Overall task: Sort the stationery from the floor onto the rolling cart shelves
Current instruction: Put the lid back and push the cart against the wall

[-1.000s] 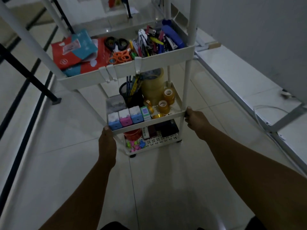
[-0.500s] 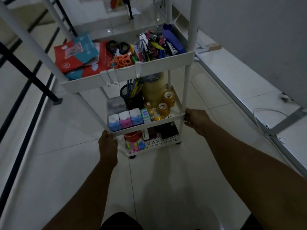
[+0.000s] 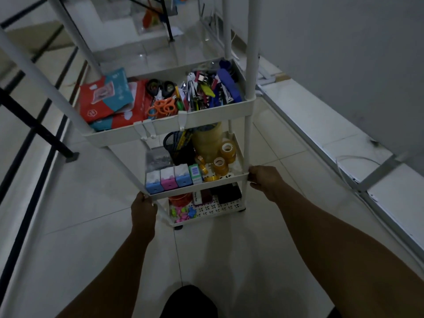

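Note:
A white rolling cart [image 3: 213, 111] with stacked shelves stands on the tiled floor in front of me. My left hand [image 3: 143, 211] grips its front left post at the middle shelf. My right hand [image 3: 263, 179] grips the front right corner of that shelf. The upper shelf holds red and teal packets [image 3: 105, 97], orange scissors [image 3: 161, 107], black scissors [image 3: 159, 87] and several pens and clips [image 3: 206, 88]. On the middle shelf sit tape rolls [image 3: 226, 150], a black mesh cup [image 3: 176, 145] and small coloured boxes [image 3: 168, 181]. The bottom shelf [image 3: 220, 208] carries small coloured clips and dark boxes.
A black railing [image 3: 34, 127] runs along the left. A low white ledge with metal bars [image 3: 344, 157] lines the grey wall on the right. Steps and a black stand leg [image 3: 168, 26] lie beyond the cart. Bare floor tiles spread below my arms.
The cart and both hands have shifted slightly away from me across the floor; my grip on the middle shelf corners stays the same.

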`<control>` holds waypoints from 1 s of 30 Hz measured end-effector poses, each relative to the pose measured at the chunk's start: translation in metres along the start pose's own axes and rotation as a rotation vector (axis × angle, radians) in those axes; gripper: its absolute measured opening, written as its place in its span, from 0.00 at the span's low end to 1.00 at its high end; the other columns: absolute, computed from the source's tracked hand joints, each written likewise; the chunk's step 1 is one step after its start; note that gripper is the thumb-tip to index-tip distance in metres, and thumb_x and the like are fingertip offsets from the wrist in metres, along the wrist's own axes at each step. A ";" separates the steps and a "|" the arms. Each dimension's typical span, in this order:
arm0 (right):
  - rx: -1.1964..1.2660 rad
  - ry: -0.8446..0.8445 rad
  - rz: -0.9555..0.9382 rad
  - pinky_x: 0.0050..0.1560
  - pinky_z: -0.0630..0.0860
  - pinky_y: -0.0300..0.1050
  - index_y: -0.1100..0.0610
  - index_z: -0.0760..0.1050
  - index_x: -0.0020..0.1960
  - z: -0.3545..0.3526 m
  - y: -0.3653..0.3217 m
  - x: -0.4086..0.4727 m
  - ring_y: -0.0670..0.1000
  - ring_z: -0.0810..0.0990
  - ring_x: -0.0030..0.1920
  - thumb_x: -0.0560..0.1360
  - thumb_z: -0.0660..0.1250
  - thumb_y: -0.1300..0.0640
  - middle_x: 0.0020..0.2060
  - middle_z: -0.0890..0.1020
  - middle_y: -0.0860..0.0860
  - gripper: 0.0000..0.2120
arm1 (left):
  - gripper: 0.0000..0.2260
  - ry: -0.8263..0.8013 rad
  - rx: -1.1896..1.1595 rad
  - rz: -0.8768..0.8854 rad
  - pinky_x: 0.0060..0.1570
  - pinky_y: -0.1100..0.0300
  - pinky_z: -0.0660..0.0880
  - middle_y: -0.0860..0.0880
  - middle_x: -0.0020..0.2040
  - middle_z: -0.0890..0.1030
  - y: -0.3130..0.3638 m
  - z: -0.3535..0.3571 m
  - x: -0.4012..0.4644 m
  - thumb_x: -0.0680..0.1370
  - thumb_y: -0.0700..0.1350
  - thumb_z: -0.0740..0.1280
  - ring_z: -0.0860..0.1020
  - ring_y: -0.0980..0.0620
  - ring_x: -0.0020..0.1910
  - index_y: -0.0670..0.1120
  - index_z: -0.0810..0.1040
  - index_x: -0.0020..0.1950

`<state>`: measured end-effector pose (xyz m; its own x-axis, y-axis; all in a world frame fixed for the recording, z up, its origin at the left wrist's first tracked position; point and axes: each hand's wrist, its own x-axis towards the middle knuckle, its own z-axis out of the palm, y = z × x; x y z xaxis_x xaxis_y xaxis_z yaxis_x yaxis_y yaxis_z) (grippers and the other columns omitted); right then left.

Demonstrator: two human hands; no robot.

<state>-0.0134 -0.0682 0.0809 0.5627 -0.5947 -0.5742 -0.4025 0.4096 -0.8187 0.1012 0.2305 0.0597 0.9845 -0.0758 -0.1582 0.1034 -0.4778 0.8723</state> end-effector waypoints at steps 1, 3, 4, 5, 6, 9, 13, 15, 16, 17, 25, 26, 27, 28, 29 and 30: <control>0.004 0.010 0.002 0.48 0.78 0.46 0.60 0.79 0.45 0.000 0.001 -0.001 0.52 0.83 0.48 0.74 0.68 0.58 0.48 0.84 0.57 0.05 | 0.18 -0.009 -0.018 0.003 0.56 0.60 0.72 0.40 0.63 0.75 0.000 0.000 0.002 0.79 0.30 0.59 0.74 0.43 0.63 0.39 0.70 0.68; 0.019 0.042 -0.001 0.45 0.79 0.45 0.61 0.80 0.47 0.001 0.002 -0.003 0.51 0.83 0.47 0.73 0.70 0.53 0.45 0.85 0.55 0.11 | 0.18 -0.029 -0.024 0.020 0.56 0.61 0.72 0.39 0.63 0.75 0.000 0.000 0.007 0.79 0.29 0.60 0.74 0.43 0.63 0.39 0.70 0.68; 0.026 0.064 -0.005 0.43 0.78 0.44 0.61 0.80 0.47 0.002 0.002 -0.004 0.51 0.83 0.46 0.72 0.71 0.49 0.44 0.85 0.54 0.14 | 0.18 -0.036 -0.030 0.024 0.56 0.61 0.72 0.40 0.63 0.75 0.000 -0.001 0.009 0.79 0.29 0.59 0.74 0.43 0.63 0.39 0.70 0.68; 0.026 0.089 -0.010 0.41 0.77 0.44 0.60 0.80 0.46 0.003 0.003 -0.005 0.50 0.83 0.45 0.71 0.72 0.46 0.42 0.84 0.54 0.17 | 0.18 -0.043 -0.049 0.019 0.56 0.61 0.72 0.40 0.63 0.75 -0.001 -0.001 0.012 0.79 0.30 0.59 0.74 0.43 0.63 0.39 0.70 0.68; 0.020 0.113 -0.014 0.41 0.77 0.43 0.60 0.80 0.45 0.004 0.002 -0.005 0.51 0.83 0.44 0.70 0.72 0.44 0.41 0.84 0.54 0.19 | 0.18 -0.050 -0.077 0.012 0.56 0.60 0.73 0.40 0.63 0.75 -0.002 -0.001 0.014 0.79 0.30 0.59 0.74 0.42 0.62 0.39 0.70 0.67; 0.004 0.160 -0.003 0.44 0.78 0.45 0.61 0.80 0.44 0.004 0.003 -0.007 0.52 0.83 0.43 0.68 0.74 0.46 0.41 0.84 0.56 0.17 | 0.17 -0.078 -0.084 0.015 0.51 0.63 0.75 0.40 0.61 0.76 -0.003 0.000 0.021 0.78 0.29 0.59 0.75 0.41 0.61 0.39 0.71 0.67; 0.020 0.193 0.023 0.39 0.77 0.43 0.63 0.80 0.42 -0.001 0.006 -0.011 0.54 0.82 0.39 0.68 0.73 0.53 0.40 0.84 0.59 0.12 | 0.17 -0.123 -0.161 -0.008 0.63 0.49 0.73 0.40 0.61 0.76 0.001 0.002 0.032 0.78 0.29 0.59 0.75 0.42 0.62 0.40 0.71 0.66; 0.034 0.208 0.029 0.38 0.77 0.42 0.63 0.81 0.42 -0.003 0.008 -0.013 0.53 0.82 0.38 0.68 0.73 0.53 0.38 0.83 0.58 0.12 | 0.18 -0.144 -0.167 -0.003 0.63 0.51 0.72 0.41 0.62 0.76 0.003 0.005 0.036 0.78 0.29 0.60 0.74 0.43 0.62 0.40 0.71 0.66; 0.039 0.216 0.028 0.37 0.78 0.42 0.64 0.81 0.42 -0.005 0.009 -0.014 0.53 0.82 0.38 0.68 0.73 0.53 0.37 0.83 0.58 0.13 | 0.18 -0.152 -0.160 0.003 0.62 0.52 0.73 0.41 0.62 0.76 0.004 0.007 0.038 0.78 0.29 0.60 0.74 0.44 0.62 0.40 0.71 0.66; 0.040 0.225 0.027 0.37 0.78 0.42 0.64 0.81 0.43 -0.006 0.010 -0.016 0.53 0.82 0.37 0.67 0.74 0.53 0.37 0.83 0.57 0.13 | 0.18 -0.158 -0.166 -0.001 0.63 0.52 0.73 0.41 0.62 0.76 0.004 0.009 0.040 0.78 0.29 0.60 0.74 0.43 0.62 0.40 0.71 0.66; 0.084 0.281 0.028 0.36 0.77 0.43 0.67 0.81 0.44 -0.015 0.020 -0.029 0.52 0.81 0.35 0.69 0.74 0.55 0.36 0.83 0.58 0.14 | 0.17 -0.247 -0.182 -0.011 0.56 0.57 0.73 0.40 0.59 0.76 0.017 0.021 0.056 0.78 0.30 0.58 0.75 0.44 0.58 0.39 0.72 0.66; 0.088 0.296 0.029 0.36 0.77 0.43 0.67 0.81 0.43 -0.015 0.022 -0.031 0.52 0.81 0.34 0.69 0.74 0.55 0.35 0.82 0.58 0.14 | 0.17 -0.256 -0.201 -0.023 0.56 0.55 0.74 0.42 0.58 0.77 0.018 0.022 0.059 0.78 0.30 0.57 0.75 0.45 0.56 0.41 0.73 0.65; 0.093 0.312 0.031 0.36 0.77 0.43 0.66 0.81 0.42 -0.015 0.023 -0.033 0.52 0.81 0.34 0.69 0.74 0.55 0.35 0.82 0.58 0.13 | 0.17 -0.266 -0.217 -0.033 0.56 0.54 0.74 0.43 0.55 0.78 0.019 0.024 0.062 0.78 0.31 0.57 0.75 0.46 0.55 0.42 0.74 0.64; 0.098 0.327 0.034 0.36 0.78 0.43 0.65 0.81 0.40 -0.016 0.024 -0.035 0.52 0.81 0.34 0.69 0.74 0.55 0.35 0.82 0.58 0.12 | 0.17 -0.278 -0.223 -0.041 0.55 0.54 0.74 0.45 0.53 0.78 0.020 0.026 0.066 0.78 0.31 0.58 0.76 0.47 0.54 0.44 0.75 0.63; 0.102 0.338 0.036 0.37 0.78 0.44 0.65 0.81 0.39 -0.016 0.025 -0.037 0.52 0.81 0.35 0.69 0.73 0.55 0.35 0.82 0.58 0.11 | 0.16 -0.291 -0.222 -0.041 0.54 0.54 0.75 0.47 0.52 0.78 0.021 0.028 0.070 0.78 0.31 0.58 0.76 0.48 0.53 0.46 0.75 0.61; 0.106 0.346 0.036 0.38 0.78 0.44 0.64 0.80 0.38 -0.016 0.026 -0.040 0.52 0.81 0.35 0.69 0.73 0.56 0.35 0.82 0.58 0.11 | 0.16 -0.302 -0.216 -0.034 0.54 0.54 0.75 0.47 0.52 0.78 0.022 0.030 0.075 0.77 0.31 0.59 0.76 0.48 0.52 0.48 0.76 0.59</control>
<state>-0.0580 -0.0448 0.0823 0.2643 -0.7704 -0.5802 -0.3306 0.4927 -0.8049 0.1727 0.1877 0.0533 0.8970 -0.3334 -0.2904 0.1948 -0.2917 0.9365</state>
